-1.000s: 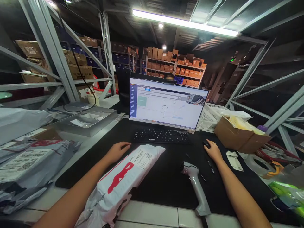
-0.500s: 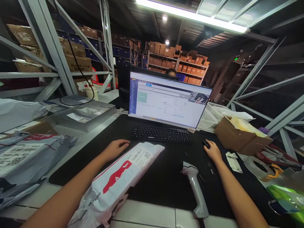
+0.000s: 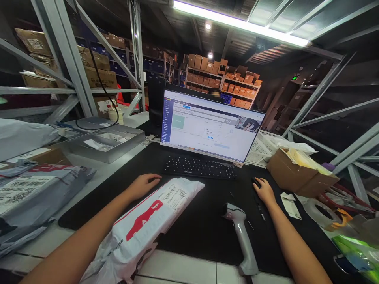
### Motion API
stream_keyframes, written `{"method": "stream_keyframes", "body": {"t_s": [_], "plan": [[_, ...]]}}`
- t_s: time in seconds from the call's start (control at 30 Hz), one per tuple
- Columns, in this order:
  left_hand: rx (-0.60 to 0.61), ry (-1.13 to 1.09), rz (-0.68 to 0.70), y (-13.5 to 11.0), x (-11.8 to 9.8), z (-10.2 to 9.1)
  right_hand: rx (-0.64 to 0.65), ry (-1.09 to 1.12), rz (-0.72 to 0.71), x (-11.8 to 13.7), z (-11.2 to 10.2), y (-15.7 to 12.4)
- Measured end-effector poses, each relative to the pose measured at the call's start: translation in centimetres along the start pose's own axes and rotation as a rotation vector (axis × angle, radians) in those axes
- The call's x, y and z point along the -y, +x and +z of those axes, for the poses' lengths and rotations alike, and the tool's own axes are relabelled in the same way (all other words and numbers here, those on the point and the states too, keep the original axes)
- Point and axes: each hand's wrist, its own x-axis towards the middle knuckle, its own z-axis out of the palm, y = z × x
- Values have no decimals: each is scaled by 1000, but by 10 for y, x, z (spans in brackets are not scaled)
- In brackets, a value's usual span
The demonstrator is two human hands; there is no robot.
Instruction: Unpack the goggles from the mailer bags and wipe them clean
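Observation:
My left hand [image 3: 145,184] rests on the black desk mat [image 3: 189,232] with its fingers stretched out and slightly bent, holding nothing. Beside it lies a white plastic mailing bag [image 3: 151,221] with a red print and a shipping label, along my left forearm. My right hand [image 3: 265,192] is wrapped over a black computer mouse [image 3: 256,182], which is mostly hidden under the fingers. Between my arms lies a grey barcode scanner [image 3: 243,240]. Past the hands are a black keyboard [image 3: 199,168] and a lit monitor [image 3: 207,126] showing a web page.
Grey mailing bags [image 3: 44,193] and an open grey box [image 3: 109,144] lie at left. At right are a cardboard box [image 3: 299,173], a tape roll [image 3: 321,213], a pen [image 3: 261,212] and a green package [image 3: 358,252]. Metal frames stand both sides; a person [image 3: 214,93] is partly visible behind the monitor.
On the monitor, the page's text has changed and two small blue buttons now show near its middle. My view has shifted slightly; both hands keep their places.

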Motion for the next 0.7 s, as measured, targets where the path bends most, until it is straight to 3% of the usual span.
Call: {"method": "stream_keyframes", "body": {"t_s": [0.33, 0.7], "plan": [[-3, -15, 7, 0, -4, -1, -14, 31, -13, -1, 4, 3], [-8, -86, 13, 1, 4, 1, -59, 16, 70, 4, -3, -3]]}}
